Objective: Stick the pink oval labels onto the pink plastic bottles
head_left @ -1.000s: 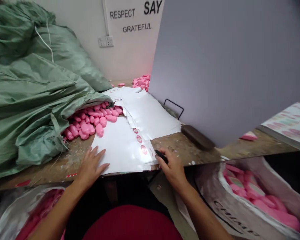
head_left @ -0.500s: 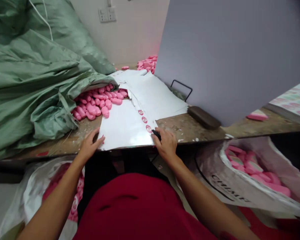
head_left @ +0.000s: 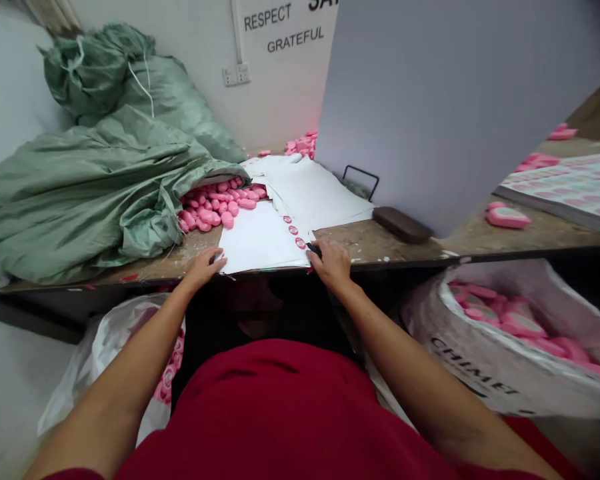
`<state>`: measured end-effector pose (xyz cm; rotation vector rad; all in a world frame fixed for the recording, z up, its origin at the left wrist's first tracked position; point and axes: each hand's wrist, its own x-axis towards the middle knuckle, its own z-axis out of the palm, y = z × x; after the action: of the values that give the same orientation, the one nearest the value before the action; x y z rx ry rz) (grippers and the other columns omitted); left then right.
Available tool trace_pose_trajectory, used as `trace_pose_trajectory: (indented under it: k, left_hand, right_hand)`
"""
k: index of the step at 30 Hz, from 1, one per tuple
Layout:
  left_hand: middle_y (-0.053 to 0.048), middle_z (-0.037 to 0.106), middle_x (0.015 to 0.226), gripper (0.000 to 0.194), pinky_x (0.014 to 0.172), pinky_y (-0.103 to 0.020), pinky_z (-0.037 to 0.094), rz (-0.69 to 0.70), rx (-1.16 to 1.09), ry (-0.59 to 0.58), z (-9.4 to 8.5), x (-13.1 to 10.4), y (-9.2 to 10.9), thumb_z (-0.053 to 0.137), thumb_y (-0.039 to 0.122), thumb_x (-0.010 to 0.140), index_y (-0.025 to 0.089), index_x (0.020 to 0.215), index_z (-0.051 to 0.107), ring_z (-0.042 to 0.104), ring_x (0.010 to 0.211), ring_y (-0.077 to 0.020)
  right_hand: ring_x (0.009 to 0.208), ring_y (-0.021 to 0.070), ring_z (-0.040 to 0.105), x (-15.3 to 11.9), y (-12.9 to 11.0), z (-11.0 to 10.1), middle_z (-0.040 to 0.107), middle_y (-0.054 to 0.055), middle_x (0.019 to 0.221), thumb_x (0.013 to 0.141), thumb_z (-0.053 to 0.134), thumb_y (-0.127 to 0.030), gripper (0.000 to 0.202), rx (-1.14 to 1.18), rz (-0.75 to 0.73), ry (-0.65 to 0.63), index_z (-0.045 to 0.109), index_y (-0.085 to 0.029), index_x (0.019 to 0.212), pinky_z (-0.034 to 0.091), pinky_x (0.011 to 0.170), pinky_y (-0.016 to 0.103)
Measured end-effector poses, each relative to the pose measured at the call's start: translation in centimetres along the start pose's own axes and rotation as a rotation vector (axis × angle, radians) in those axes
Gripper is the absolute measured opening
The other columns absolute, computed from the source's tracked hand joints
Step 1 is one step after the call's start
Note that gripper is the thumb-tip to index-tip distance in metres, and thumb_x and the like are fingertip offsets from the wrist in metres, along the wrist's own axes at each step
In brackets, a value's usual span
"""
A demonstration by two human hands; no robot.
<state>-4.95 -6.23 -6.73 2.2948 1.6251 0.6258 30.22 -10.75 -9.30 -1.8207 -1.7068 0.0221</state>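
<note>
A white sheet (head_left: 257, 241) lies at the table's front edge, with three pink oval stickers (head_left: 293, 230) in a line near its right side. At the sheet's left front corner my left hand (head_left: 204, 265) rests with thumb and fingers apart, holding nothing. My right hand (head_left: 331, 262) is closed around a small black tool (head_left: 313, 249), whose tip points at the sheet's right edge beside the nearest sticker. More white sheets (head_left: 313, 193) overlap behind. Many pink pieces (head_left: 220, 204) spill from a green sack (head_left: 95, 193) to the left.
A large grey panel (head_left: 430, 100) stands at the right, with a dark brown block (head_left: 401, 225) at its foot. Farther right are a pink piece (head_left: 507, 216) and a stack of printed sheets (head_left: 575, 187). Below the table, white bags (head_left: 480, 360) hold pink pieces.
The view has shifted, showing more of the wall, sack and right side. Both hands stay at the sheet's front corners, and the black tool remains in my right hand.
</note>
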Motion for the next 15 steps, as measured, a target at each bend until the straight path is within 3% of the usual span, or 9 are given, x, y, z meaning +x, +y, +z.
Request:
trace_pose_trajectory:
  k: [7, 15]
  left_hand:
    - [-0.011, 0.060, 0.133, 0.040, 0.097, -0.049, 0.053, -0.010, 0.004, 0.022, 0.7, -0.2, -0.4, 0.062, 0.038, 0.094, 0.017, 0.127, 0.059, 0.061, 0.116, -0.0255]
    - [-0.012, 0.059, 0.134, 0.040, 0.099, -0.051, 0.051, -0.024, 0.055, 0.027, 0.8, -0.5, -0.2, 0.062, 0.038, 0.093, 0.017, 0.127, 0.060, 0.060, 0.119, -0.0263]
  right_hand:
    - [0.092, 0.0290, 0.059, 0.2, 0.5, 0.9, 0.071, 0.013, 0.095, 0.092, 0.049, -0.034, 0.031, -0.044, -0.028, 0.023, 0.067, -0.016, 0.109, 0.038, 0.085, 0.040]
    - [0.092, 0.0297, 0.062, -0.3, 1.3, 1.7, 0.073, 0.015, 0.100, 0.093, 0.048, -0.035, 0.034, -0.001, -0.092, 0.076, 0.067, -0.015, 0.111, 0.040, 0.088, 0.043]
